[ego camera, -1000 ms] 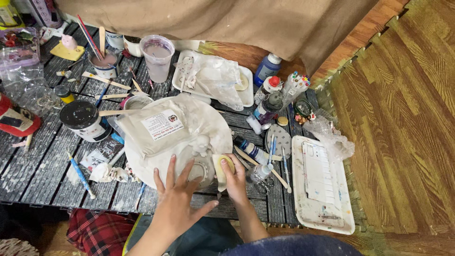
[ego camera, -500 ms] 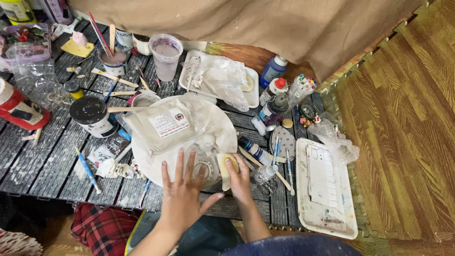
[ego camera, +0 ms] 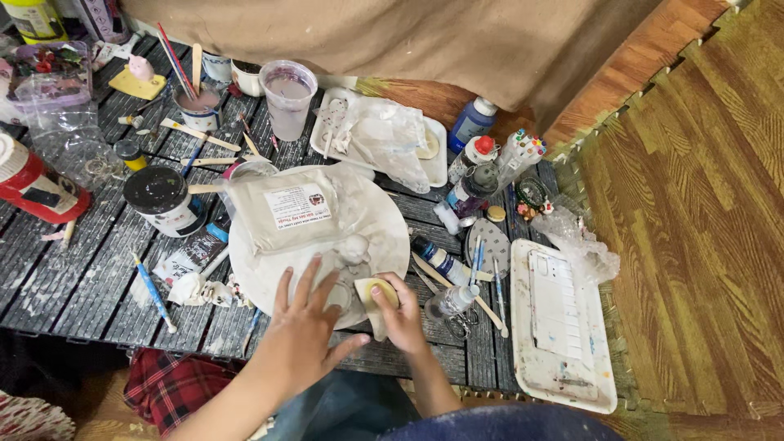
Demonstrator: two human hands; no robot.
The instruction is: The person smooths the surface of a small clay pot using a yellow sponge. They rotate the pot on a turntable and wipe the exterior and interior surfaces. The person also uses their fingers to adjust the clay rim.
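Observation:
My left hand (ego camera: 306,327) lies flat with fingers spread on the near edge of a round white board (ego camera: 384,220), pressing on a pale lump of clay there. My right hand (ego camera: 404,314) grips a small yellow sponge (ego camera: 377,291) at the board's near right edge. A sealed bag of grey clay (ego camera: 282,211) with a label lies on the far left half of the board. A small whitish clay shape (ego camera: 353,247) sits just beyond my fingers.
A dark slatted table (ego camera: 73,278) holds a black-lidded jar (ego camera: 159,198), a red can (ego camera: 28,186), a cup of murky water (ego camera: 287,98), brushes, paint bottles (ego camera: 472,122), a white tray (ego camera: 433,159) with plastic and a long white palette tray (ego camera: 563,327) at right. Wood floor lies right.
The view has shifted slightly; my left hand has stayed spread on the board while my right hand keeps the sponge at the board's edge, moving a little.

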